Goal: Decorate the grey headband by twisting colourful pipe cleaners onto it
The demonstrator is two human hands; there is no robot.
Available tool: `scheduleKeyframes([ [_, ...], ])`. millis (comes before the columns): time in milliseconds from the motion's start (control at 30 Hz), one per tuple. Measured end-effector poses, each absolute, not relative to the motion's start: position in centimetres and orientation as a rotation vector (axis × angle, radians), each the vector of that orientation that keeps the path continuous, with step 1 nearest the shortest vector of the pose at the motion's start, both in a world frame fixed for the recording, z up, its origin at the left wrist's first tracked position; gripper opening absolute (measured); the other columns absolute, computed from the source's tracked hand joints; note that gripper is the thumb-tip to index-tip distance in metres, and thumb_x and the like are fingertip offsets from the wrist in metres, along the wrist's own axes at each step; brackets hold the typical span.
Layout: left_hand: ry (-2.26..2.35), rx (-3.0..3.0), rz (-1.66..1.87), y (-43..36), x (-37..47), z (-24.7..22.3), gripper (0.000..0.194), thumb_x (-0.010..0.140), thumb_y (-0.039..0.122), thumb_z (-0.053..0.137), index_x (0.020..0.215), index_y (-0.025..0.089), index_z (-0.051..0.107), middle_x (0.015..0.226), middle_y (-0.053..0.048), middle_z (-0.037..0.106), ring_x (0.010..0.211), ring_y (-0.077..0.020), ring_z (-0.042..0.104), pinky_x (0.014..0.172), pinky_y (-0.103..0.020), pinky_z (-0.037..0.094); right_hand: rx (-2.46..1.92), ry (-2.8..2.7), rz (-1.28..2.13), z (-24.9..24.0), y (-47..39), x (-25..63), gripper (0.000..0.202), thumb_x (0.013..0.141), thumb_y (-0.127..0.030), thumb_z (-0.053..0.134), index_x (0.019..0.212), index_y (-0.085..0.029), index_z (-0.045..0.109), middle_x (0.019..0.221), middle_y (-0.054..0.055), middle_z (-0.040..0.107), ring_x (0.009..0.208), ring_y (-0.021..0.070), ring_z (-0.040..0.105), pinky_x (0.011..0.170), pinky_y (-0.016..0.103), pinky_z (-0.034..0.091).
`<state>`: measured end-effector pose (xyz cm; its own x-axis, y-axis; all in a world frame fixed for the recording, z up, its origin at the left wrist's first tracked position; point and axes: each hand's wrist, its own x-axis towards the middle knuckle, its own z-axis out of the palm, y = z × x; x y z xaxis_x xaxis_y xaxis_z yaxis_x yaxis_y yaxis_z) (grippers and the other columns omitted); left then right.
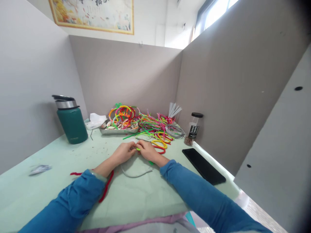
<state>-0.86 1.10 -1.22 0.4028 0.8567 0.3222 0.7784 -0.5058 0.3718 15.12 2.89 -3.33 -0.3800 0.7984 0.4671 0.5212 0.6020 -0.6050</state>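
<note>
My left hand (123, 152) and my right hand (147, 151) meet above the middle of the table, fingers pinched close together. Between the fingertips shows a small bit of bright green pipe cleaner (138, 149), gripped by my right hand. What the left fingers pinch is mostly covered. More green fuzz (151, 163) peeks out below my right wrist. A thin grey wire (136, 177) curves over the table beneath the hands. Partly hidden by my left forearm lies a red pipe cleaner (107, 187).
A metal tray (119, 131) holds bent pipe-cleaner shapes and small pieces. Beside it are a heap of coloured pipe cleaners (153, 124) and a grey wire coil (175, 131). A green bottle (72, 124) stands left; a clear jar (193, 129) and black phone (203, 165) are right.
</note>
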Motion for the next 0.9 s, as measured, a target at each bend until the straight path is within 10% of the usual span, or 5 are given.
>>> scheduleKeyframes([
  [900, 1.383, 2.054, 0.745, 1.25, -0.57, -1.35, 0.031, 0.076, 0.044, 0.04, 0.071, 0.017, 0.054, 0.062, 0.002, 0.057, 0.037, -0.0067, 0.038, 0.036, -0.02, 0.03, -1.009, -2.112, 0.481, -3.21, 2.72, 15.31, 0.022, 0.089, -0.027, 0.037, 0.078, -0.018, 0.054, 0.064, -0.002, 0.059, 0.061, 0.0104, 0.05, 0.06, 0.021, 0.033],
])
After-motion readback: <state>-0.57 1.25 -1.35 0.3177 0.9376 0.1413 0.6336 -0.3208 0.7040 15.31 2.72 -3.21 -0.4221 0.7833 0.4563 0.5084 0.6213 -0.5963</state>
